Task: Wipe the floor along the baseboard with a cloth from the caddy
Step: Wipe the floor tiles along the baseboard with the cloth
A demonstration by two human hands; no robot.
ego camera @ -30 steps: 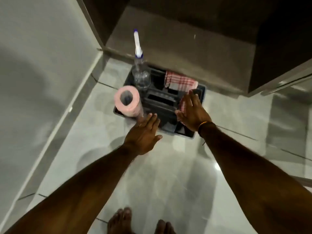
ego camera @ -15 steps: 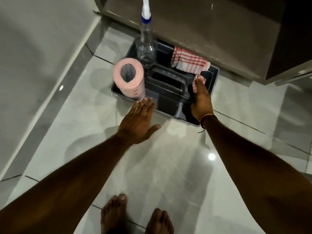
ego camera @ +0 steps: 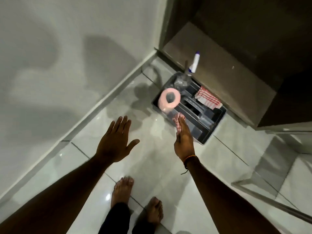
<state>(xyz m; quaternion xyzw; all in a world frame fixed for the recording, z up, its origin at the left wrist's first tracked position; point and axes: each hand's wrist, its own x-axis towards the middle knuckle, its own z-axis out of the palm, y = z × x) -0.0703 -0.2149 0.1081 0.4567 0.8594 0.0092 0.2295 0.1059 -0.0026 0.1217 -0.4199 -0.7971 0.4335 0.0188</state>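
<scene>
A cloth (ego camera: 177, 122), red-and-white checked, is hanging bunched under the fingers of the right hand (ego camera: 184, 141), which is closing on it edge-on above the near rim of the caddy (ego camera: 217, 123). How firmly the fingers are clamping it is hard to tell, since the hand is turned sideways and the picture is blurred there. The left hand (ego camera: 114, 144) is hovering over the floor (ego camera: 152, 166) with its fingers spread flat and its thumb out, gripping nothing, well apart from the right hand and on its far side from the caddy.

The caddy, a dark tray with a centre handle, is sitting on the tiles just beyond the right fingertips, against a brown cabinet base (ego camera: 228, 73). A pink paper roll (ego camera: 169, 99) is standing in the caddy's corner just ahead of the right hand. Beyond the roll a clear spray bottle (ego camera: 184, 80) with a white and blue nozzle is standing upright. A second striped cloth (ego camera: 208, 97) is lying folded in the compartment on the cabinet side, past the right fingertips.

The baseboard (ego camera: 94, 112) is running along the grey wall to the outside of the left hand. Two bare feet (ego camera: 123, 191) are standing on the glossy tiles below and between the two forearms. A thread band (ego camera: 190, 159) is circling the right wrist.
</scene>
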